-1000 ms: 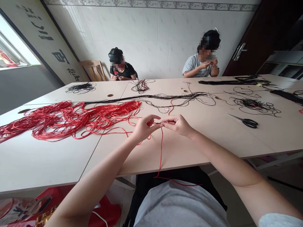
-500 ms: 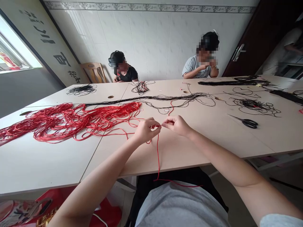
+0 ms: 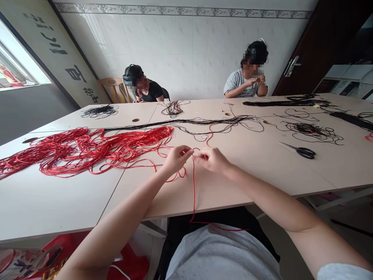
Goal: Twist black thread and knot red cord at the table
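A thin red cord [image 3: 194,186] hangs from between my hands over the table edge and ends across my lap. My left hand [image 3: 177,158] pinches it between thumb and forefinger. Close on the right, my right hand [image 3: 213,158] has its fingers curled at the same cord, where a small red loop rises between the fingertips. The exact grip of the right fingertips is blurred. Left of my hands lies a large tangled heap of red cord [image 3: 107,149], with loose strands trailing toward my left hand.
Black scissors [image 3: 304,152] lie to the right. A long bundle of black cord [image 3: 186,122] runs behind my hands, and a tangle of black cord [image 3: 311,130] sits beyond the scissors. Two people sit across the table [image 3: 233,186]. Below left is a red stool [image 3: 131,260].
My hands have moved slightly apart, and a small loop of red cord now shows between them. The person at the back left leans further left; a figure by the door is gone from view.
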`<move>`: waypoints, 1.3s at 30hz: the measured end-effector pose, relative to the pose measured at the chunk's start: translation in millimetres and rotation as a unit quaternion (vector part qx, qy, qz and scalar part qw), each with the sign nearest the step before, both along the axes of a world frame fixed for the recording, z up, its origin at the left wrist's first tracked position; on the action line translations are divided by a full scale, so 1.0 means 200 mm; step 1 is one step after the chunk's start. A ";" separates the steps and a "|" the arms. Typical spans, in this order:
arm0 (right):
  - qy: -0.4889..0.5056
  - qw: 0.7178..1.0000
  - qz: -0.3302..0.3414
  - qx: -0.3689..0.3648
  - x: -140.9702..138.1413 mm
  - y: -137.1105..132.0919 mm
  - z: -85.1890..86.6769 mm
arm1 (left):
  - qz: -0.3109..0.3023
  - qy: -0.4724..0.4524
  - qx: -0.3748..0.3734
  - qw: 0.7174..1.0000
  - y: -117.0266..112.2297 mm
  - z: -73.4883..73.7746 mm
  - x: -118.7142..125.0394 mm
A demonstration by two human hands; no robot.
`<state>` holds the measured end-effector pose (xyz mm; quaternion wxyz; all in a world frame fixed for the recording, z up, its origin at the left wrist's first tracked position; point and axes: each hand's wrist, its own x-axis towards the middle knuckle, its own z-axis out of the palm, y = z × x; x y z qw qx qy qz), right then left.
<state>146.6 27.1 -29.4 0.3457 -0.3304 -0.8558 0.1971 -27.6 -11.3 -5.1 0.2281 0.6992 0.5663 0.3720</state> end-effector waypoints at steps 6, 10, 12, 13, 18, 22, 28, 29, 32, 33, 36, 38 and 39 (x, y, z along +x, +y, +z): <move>-0.097 0.995 0.035 -0.015 -0.05 -0.04 -0.03 | -0.025 -0.012 -0.045 0.999 0.00 -0.01 0.00; -0.115 0.991 0.074 0.011 0.03 0.01 0.01 | -0.017 -0.010 -0.058 0.998 0.01 0.00 -0.01; -0.123 0.987 0.105 0.022 0.06 0.04 0.03 | -0.011 -0.010 -0.059 0.998 0.01 0.01 -0.01; -0.126 0.984 0.120 0.026 0.08 0.04 0.04 | -0.008 -0.011 -0.059 0.998 0.02 0.01 -0.01; -0.109 0.983 0.145 0.023 0.11 0.07 0.05 | -0.004 -0.022 -0.076 0.997 0.02 0.00 -0.02; 0.001 0.996 0.084 -0.007 0.08 0.07 0.04 | -0.037 -0.044 -0.103 0.993 0.00 0.01 0.00; 0.097 0.971 0.126 -0.177 0.02 0.04 0.04 | -0.113 -0.084 -0.130 0.981 -0.03 0.04 0.03; 0.096 0.970 0.126 -0.186 0.02 0.04 0.03 | -0.118 -0.095 -0.138 0.979 -0.03 0.05 0.03; 0.098 0.971 0.112 -0.184 0.03 0.05 0.03 | -0.108 -0.126 -0.160 0.973 -0.03 0.05 0.02; 0.098 0.973 0.109 -0.177 0.04 0.05 0.02 | -0.103 -0.133 -0.162 0.972 -0.03 0.06 0.01; 0.099 0.979 0.100 -0.146 0.06 0.06 0.02 | -0.106 -0.140 -0.158 0.972 -0.03 0.06 0.00; 0.102 0.983 0.094 -0.124 0.06 0.05 0.03 | -0.106 -0.134 -0.152 0.974 -0.03 0.06 0.00; 0.102 0.984 0.092 -0.113 0.06 0.04 0.03 | -0.105 -0.127 -0.150 0.975 -0.03 0.06 0.00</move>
